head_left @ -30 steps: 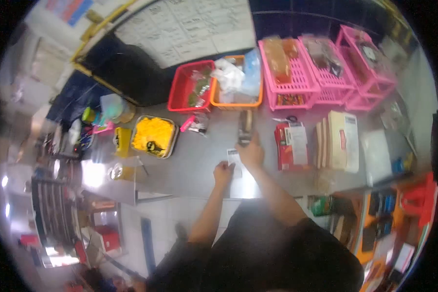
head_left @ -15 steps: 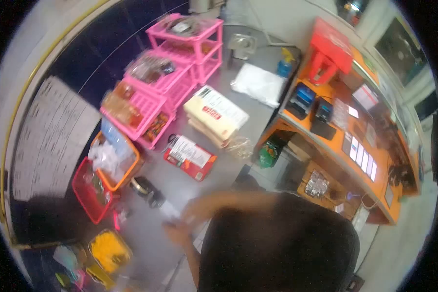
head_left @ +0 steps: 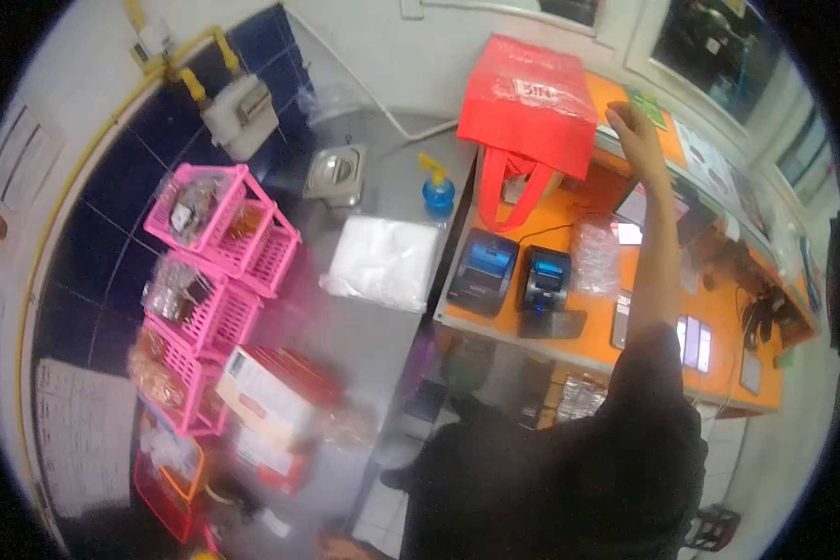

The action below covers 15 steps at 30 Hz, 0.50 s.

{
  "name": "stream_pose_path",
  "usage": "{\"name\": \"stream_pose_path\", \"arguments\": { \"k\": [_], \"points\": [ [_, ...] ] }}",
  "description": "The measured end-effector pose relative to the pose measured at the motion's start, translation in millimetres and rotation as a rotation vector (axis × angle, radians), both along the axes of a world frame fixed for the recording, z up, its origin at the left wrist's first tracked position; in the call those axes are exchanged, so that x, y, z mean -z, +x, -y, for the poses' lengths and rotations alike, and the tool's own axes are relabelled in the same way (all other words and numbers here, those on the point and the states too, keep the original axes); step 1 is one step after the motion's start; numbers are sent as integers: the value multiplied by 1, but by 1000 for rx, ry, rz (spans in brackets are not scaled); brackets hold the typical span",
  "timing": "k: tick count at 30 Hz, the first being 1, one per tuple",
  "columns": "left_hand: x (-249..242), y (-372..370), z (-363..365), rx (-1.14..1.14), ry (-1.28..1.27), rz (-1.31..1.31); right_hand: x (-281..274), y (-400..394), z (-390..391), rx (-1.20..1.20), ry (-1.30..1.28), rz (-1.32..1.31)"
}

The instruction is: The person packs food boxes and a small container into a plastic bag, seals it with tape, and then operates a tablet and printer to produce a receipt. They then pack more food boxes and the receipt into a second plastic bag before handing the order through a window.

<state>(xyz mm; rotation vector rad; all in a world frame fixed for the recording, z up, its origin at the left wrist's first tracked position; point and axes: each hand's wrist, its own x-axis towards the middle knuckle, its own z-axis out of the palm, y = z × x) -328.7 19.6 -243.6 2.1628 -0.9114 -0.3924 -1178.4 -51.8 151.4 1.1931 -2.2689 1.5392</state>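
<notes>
Red carry bag with looped handles and a white printed patch (head_left: 529,98) is sitting at the far end of the orange-topped wooden counter (head_left: 595,336), handles drooping toward the near side. The bare right hand (head_left: 633,133) is stretched way out just beside it, on the bag's right. Fingers look bunched up, but I honestly can't tell if they're closed on anything or even touching the bag.

The bare left hand (head_left: 345,549) is down at the bottom edge of the view, by the grey metal table (head_left: 373,329), partly cut off and blurry, so no idea if it's holding something. The two hands are well apart. Nearest thing to the left one is a small white slip of paper (head_left: 275,523) on the table.

Other stuff on the counter: two black boxy devices with blue tops (head_left: 483,266) in front of the bag, side by side, then a clear crinkly plastic bundle (head_left: 595,257) just right of them.

Over on the table there's a flat white plastic-wrapped stack (head_left: 383,261), a round blue bottle with a yellow pump (head_left: 438,196) and a square silver metal container (head_left: 336,175) behind that. Pink plastic basket racks (head_left: 205,313) line the wall side, with a cream-coloured stack with a printed label (head_left: 266,397) in front, pretty smeared by motion blur.
</notes>
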Motion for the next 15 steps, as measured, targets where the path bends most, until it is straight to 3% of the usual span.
{"name": "stream_pose_path", "arguments": {
  "k": [4,5,6,7,8,9,11,12,15],
  "points": [
    [-105,-129,62,64,-285,-218,-7,18,34,-126,429,-448],
    [-128,-149,79,77,-356,-263,-1,15,45,-212,453,-385],
    [-152,-166,96,86,-430,-290,52,-53,58,-153,488,-554],
    [-160,-166,117,134,-577,-434,48,-85,69,-244,529,-1377],
    [-173,-166,132,171,-537,-223,73,-103,81,-86,593,-796],
    [-183,-167,148,163,-438,-298,83,-110,90,15,550,-877],
    [-191,-152,173,153,-359,-383,93,-130,109,-22,512,-947],
    [-180,-123,184,313,-218,-605,92,-138,106,-9,521,-1017],
    [-199,-145,200,564,-57,-1135,77,-118,101,-143,351,-937]
  ]
}}
